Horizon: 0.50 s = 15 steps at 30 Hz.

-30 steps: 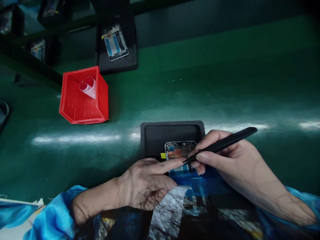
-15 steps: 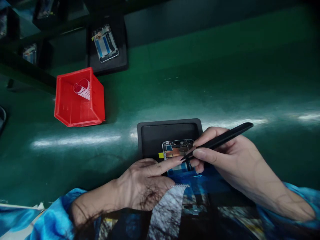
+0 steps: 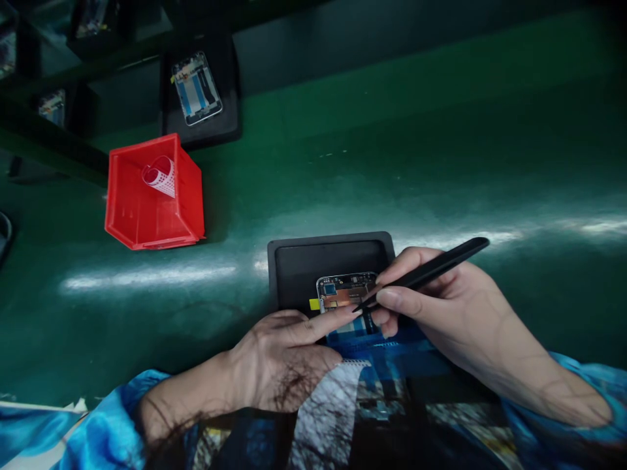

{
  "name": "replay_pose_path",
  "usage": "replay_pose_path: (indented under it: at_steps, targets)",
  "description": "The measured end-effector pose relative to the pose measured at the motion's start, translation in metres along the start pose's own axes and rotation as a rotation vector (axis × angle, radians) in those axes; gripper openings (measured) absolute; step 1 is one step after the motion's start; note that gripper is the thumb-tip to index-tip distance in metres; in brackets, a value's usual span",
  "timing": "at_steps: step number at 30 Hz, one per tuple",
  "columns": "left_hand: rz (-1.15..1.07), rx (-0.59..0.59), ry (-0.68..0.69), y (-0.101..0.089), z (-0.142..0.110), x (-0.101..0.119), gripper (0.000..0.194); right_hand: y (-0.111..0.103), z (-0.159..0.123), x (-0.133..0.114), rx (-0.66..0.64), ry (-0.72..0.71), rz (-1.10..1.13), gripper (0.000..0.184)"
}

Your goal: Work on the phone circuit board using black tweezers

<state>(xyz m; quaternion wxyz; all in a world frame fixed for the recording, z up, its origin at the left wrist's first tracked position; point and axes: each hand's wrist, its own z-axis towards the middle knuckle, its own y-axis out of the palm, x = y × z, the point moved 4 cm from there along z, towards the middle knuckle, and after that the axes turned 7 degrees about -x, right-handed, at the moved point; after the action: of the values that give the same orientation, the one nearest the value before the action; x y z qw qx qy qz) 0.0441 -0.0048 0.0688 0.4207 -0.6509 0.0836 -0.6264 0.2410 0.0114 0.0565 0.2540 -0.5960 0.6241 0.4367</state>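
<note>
An opened phone frame (image 3: pixel 343 294) with exposed circuit board and a small yellow tab lies in a black tray (image 3: pixel 298 261) at the near edge of the green bench. My left hand (image 3: pixel 287 356) rests beside it, index finger stretched out and pressing on the phone's lower part. My right hand (image 3: pixel 441 307) grips black tweezers (image 3: pixel 426 271) like a pen, their tip touching the phone close to my left fingertip. The phone's near half is hidden by my fingers and blue sleeves.
A red plastic bin (image 3: pixel 151 196) holding a curled white strip (image 3: pixel 160 175) stands at the left. Farther back a second black tray (image 3: pixel 200 98) carries another opened phone. More dark trays sit on a shelf at the top left. Green bench surface (image 3: pixel 441 143) stretches right.
The view has shifted slightly, so bin and trays sit a little further left. Both hands and the tweezers stay on the phone, almost unmoved.
</note>
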Motion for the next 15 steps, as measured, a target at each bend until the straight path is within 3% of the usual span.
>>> replay_pose_path:
  at_steps: [15]
  targets:
    - [0.042,0.021,-0.011,0.0035,-0.0028,-0.0022,0.018,-0.0041,-0.0008,0.0030,0.010,-0.019,0.030,0.025]
